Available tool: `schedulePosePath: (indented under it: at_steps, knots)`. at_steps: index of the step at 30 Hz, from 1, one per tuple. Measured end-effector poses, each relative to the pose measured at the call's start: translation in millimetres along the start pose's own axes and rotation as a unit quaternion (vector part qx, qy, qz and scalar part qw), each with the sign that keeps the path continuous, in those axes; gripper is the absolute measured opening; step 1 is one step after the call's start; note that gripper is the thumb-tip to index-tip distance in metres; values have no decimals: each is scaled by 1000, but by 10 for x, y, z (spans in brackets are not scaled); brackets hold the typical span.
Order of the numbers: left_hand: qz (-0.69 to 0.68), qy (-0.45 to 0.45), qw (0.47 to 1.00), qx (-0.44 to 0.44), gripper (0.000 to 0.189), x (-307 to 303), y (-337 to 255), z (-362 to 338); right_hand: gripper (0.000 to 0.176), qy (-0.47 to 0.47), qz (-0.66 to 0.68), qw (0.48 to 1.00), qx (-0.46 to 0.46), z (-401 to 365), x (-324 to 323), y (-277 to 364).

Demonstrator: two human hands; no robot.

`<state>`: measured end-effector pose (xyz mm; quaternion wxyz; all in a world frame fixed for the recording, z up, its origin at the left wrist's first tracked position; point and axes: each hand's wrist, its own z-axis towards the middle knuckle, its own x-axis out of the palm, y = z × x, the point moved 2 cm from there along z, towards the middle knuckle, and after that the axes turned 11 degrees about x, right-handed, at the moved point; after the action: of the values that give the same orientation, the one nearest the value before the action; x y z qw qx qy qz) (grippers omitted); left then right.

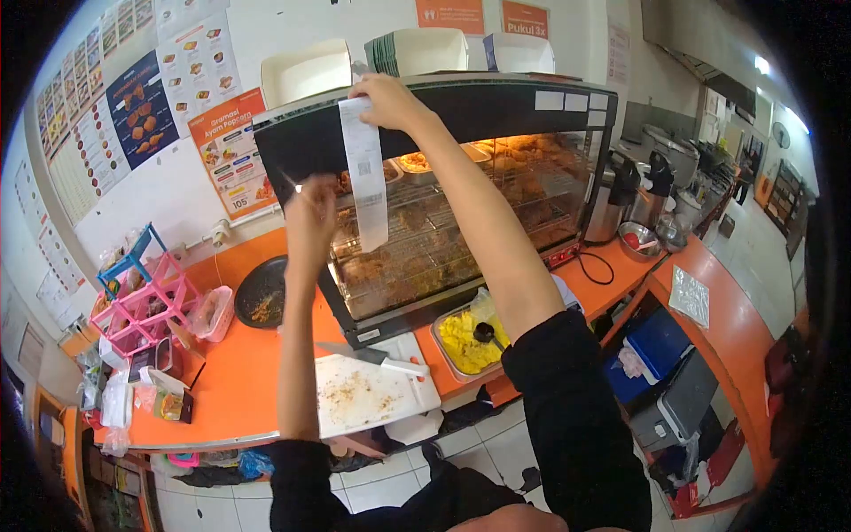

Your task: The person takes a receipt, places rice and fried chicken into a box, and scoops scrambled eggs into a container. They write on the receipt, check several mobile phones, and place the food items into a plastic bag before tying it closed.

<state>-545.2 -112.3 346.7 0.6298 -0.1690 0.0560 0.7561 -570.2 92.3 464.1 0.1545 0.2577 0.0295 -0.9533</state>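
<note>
Evidently light and limp, the printed receipt (364, 173) hangs before the heated display cabinet (487, 110), its top pinched in the right hand (391, 99). That upper edge should suit fingers best (thin paper creases easily); whether the blurred left hand (310, 213) grips anything, I can't tell.

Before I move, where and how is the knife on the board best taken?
Probably by its white handle, from above and the right: the knife lies across the cutting board, handle to the right, blade to the left.
</note>
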Motion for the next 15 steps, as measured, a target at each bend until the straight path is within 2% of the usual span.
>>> schedulePosePath:
  at_steps: [1, 2, 4, 5, 6, 7, 8, 9, 10, 12, 15]
  knots:
    - [103, -90, 978, 158, 17, -103, -4, 447, 33, -38, -56, 998, -15, -27, -21, 39]
    - [128, -79, 970, 192, 16, -172, -90, 671, 34, -24, -44, 999, -13, -20, -36, 69]
    - [141, -33, 976, 162, 21, -133, 43, 994, 38, -28, -22, 999, -12, 32, 123, -92]
    - [117, -4, 978, 170, 23, -91, 105, 1123, 41, 4, 2, 1000, 22, -8, 62, -27]
    - [139, 28, 966, 215, 24, -39, 142, 1212, 44, -29, -28, 999, 26, -22, 129, -72]
    - [116, 64, 973, 189, 22, 14, 165, 1265, 49, 23, 13, 998, 54, -40, 22, -11]
    - [130, 97, 972, 172, 20, 103, 260, 1293, 54, 33, -1, 998, 51, 74, 267, -230]
    - [89, 79, 977, 179, 19, 178, 352, 1290, 52, 20, 42, 999, -1, 18, 147, -164]
    - [91, 27, 977, 191, 20, 242, 561, 1247, 44, -1, 58, 998, -12, -21, 98, -128]
    - [121, -14, 967, 225, 20, 257, 529, 1177, 38, 12, 119, 991, 60, -117, -80, -58]
    - [161, -39, 957, 237, 21, 262, 223, 1125, 36, -18, 100, 993, 54, -135, 77, -166]
